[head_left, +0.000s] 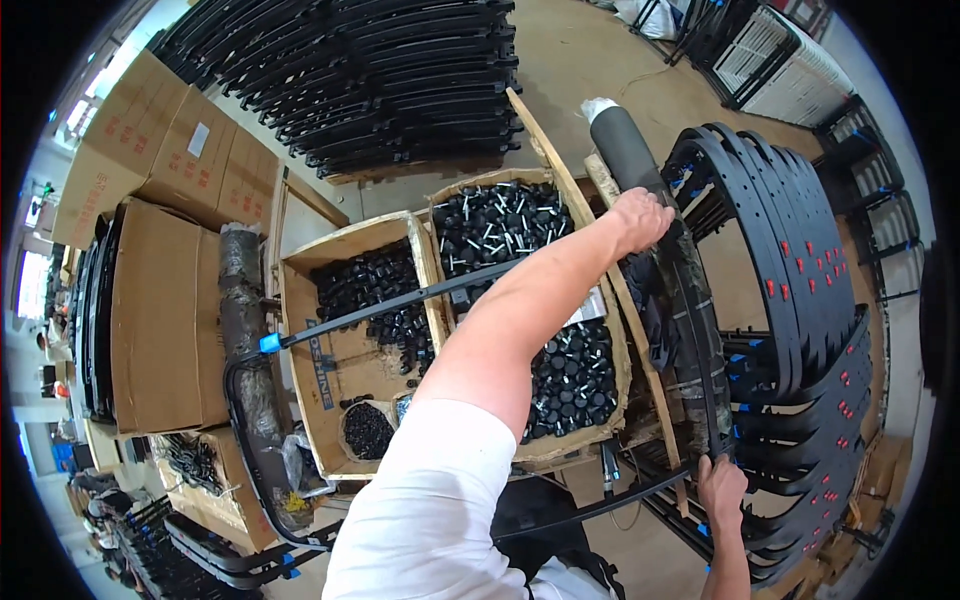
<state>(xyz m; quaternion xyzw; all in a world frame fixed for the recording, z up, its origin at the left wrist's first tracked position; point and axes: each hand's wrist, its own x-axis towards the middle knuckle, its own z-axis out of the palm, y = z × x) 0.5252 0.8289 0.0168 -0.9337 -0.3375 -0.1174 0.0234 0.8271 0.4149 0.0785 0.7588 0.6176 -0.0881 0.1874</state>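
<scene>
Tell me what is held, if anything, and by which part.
Black frame: right hand at its near right corner; left hand at its far right, grip unclear.

Bent tubing (425, 293) is showing black, with a blue piece (270, 343) standing out at left. Knobs (570, 380) are looking black against silvery bolts (512, 240). Far-left cartons (215, 185) are carrying red print on brown; right-hand black panels (800, 205) are bearing red spots; the near sleeve (430, 490) is showing white.
</scene>
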